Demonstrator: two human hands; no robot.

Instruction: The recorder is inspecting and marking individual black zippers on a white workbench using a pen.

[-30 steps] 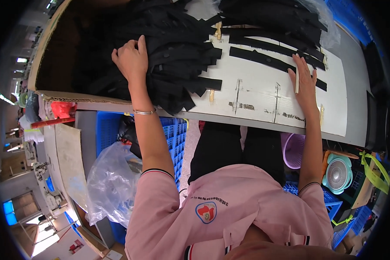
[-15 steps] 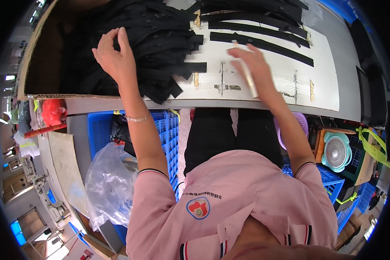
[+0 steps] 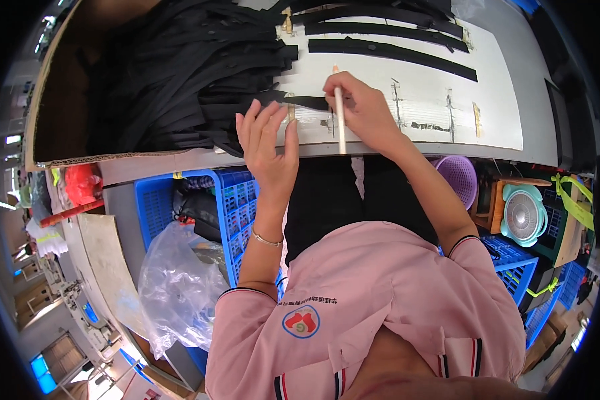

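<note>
Gripping a slim white stick (image 3: 341, 127) in a nearly closed right hand (image 3: 359, 107), a person in a pink shirt (image 3: 387, 287) faced a grey surface (image 3: 540, 152). A black strip (image 3: 303, 102) lay between the two hands, its right end meeting the right hand's fingers, which hid whether they pinched it. The left hand (image 3: 268, 143), spread open and with nothing visible in its grasp, was close by; contact with the strip could not be told.

A cardboard box (image 3: 37, 123) held a heap of black strips (image 3: 180, 80), which spilled out to the right onto a white board (image 3: 497, 110). Below, a blue crate (image 3: 239, 213) contained a dark bag (image 3: 207, 223), partly covered by a clear plastic bag (image 3: 180, 287). A purple basket's (image 3: 459, 180) contents could not be made out.

The box's inside fell into shadow, and the frame cut off its top. The surface's near edge passed beneath both forearms, while bare board stretched from the right hand to the board's right edge.
</note>
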